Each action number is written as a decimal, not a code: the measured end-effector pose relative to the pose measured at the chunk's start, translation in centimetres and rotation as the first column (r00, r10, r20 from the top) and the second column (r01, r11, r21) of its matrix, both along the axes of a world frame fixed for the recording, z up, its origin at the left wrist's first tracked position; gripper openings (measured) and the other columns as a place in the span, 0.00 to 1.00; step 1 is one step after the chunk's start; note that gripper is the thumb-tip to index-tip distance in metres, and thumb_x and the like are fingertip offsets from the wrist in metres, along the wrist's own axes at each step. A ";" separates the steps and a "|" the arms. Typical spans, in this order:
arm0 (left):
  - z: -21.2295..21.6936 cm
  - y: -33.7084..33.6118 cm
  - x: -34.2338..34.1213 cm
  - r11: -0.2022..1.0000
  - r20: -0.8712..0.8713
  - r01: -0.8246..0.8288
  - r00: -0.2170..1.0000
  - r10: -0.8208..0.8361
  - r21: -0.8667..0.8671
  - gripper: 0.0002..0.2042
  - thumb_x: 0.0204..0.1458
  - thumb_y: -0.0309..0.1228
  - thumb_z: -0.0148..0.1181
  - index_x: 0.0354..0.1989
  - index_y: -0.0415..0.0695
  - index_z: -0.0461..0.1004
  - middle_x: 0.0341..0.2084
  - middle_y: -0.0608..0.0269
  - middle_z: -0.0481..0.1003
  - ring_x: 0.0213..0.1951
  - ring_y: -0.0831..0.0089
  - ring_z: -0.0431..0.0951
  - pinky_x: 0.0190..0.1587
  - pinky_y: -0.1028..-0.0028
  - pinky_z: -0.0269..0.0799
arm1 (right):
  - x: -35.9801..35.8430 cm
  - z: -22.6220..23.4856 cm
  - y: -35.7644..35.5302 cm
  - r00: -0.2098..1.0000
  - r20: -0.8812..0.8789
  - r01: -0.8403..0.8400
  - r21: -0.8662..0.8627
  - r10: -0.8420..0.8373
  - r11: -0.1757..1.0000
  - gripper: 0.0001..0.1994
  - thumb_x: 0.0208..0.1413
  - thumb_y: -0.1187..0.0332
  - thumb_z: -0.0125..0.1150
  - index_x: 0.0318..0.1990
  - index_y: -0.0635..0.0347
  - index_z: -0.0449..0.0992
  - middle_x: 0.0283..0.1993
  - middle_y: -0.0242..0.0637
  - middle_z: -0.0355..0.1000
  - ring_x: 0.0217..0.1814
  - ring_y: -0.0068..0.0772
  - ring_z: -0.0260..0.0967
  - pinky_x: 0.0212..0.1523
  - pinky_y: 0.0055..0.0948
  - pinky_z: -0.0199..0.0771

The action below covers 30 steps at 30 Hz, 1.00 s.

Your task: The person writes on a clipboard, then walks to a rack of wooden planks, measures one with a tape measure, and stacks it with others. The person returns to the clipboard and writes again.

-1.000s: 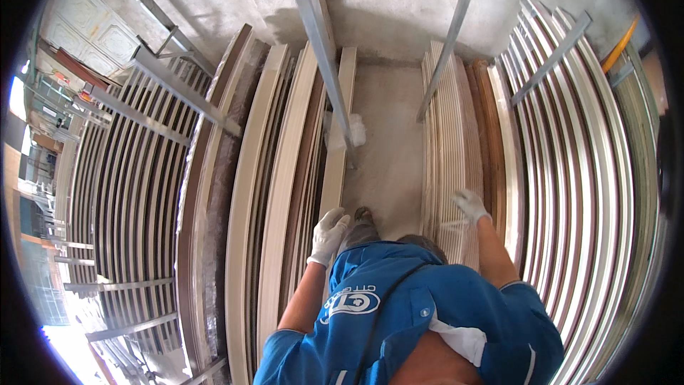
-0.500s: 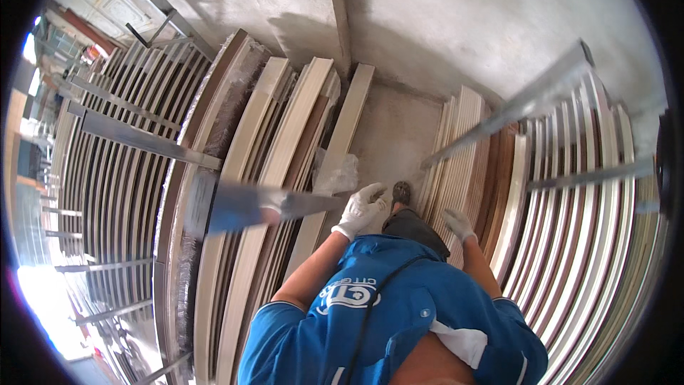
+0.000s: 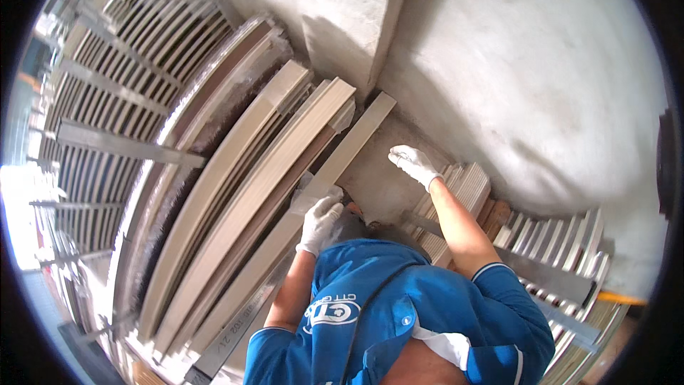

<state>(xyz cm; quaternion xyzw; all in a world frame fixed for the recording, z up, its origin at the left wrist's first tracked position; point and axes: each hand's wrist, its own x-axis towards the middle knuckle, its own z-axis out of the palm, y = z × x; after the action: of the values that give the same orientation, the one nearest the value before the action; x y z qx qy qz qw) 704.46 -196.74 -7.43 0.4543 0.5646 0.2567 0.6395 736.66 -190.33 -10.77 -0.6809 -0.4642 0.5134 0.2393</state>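
Left hand (image 3: 319, 222): white work glove, fingers curled and closed over the edge of a long pale beige board (image 3: 313, 196) standing on edge; a scrap of clear plastic film (image 3: 308, 191) sits on the board just above the glove. The board runs diagonally from the lower left up toward the grey concrete wall (image 3: 513, 78), its upper end near the base of a concrete pillar (image 3: 349, 14). Right hand (image 3: 413, 164): white work glove, fingers spread and loosely open, holding nothing, hovering over the bare concrete floor strip (image 3: 381, 182) just beside the top of a stack of ribbed pale boards (image 3: 467, 189); whether it touches that stack cannot be told. Left of the held board: further upright beige and brown boards (image 3: 242, 192), packed side by side, touching. Far left: rack of stored panels crossed by grey metal rails (image 3: 121, 146). Lower right: more stacked panels under a grey metal bar (image 3: 548, 278). Foreground: blue short-sleeved polo shirt (image 3: 399, 321) with a white collar edge, both bare forearms extending up from it.
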 end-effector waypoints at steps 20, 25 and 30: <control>-21.3 15.3 4.0 0.142 0.039 -0.673 0.166 0.985 -0.726 0.24 0.59 0.41 0.57 0.58 0.40 0.65 0.49 0.49 0.72 0.53 0.56 0.74 0.48 0.61 0.77 | -3.2 -17.8 38.3 0.819 0.316 -0.458 -0.144 0.480 0.877 0.32 0.56 0.53 0.59 0.65 0.60 0.63 0.67 0.49 0.62 0.69 0.45 0.59 0.67 0.38 0.57; -24.8 19.1 3.9 0.106 0.036 -0.732 0.111 0.993 -0.673 0.27 0.56 0.42 0.60 0.62 0.47 0.64 0.54 0.51 0.70 0.55 0.56 0.71 0.55 0.55 0.70 | -3.9 -28.6 42.2 0.917 -0.042 -0.387 -0.335 0.396 0.859 0.32 0.62 0.52 0.54 0.67 0.62 0.60 0.69 0.39 0.60 0.70 0.32 0.56 0.68 0.33 0.55; -27.1 18.5 1.2 -0.043 -0.052 -0.745 -0.011 0.999 -0.666 0.31 0.56 0.48 0.61 0.63 0.46 0.62 0.57 0.50 0.66 0.57 0.49 0.68 0.57 0.54 0.68 | -5.5 -32.7 43.2 0.966 -0.146 -0.252 -0.381 0.211 0.890 0.34 0.65 0.45 0.45 0.69 0.62 0.56 0.70 0.39 0.57 0.71 0.34 0.54 0.70 0.31 0.52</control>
<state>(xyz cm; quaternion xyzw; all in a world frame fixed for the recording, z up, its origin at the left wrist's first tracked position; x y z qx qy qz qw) 705.62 -178.26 -34.56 -0.3155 0.5889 0.5519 0.4990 731.19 -147.11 -43.50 -0.6281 -0.4157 0.6553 0.0567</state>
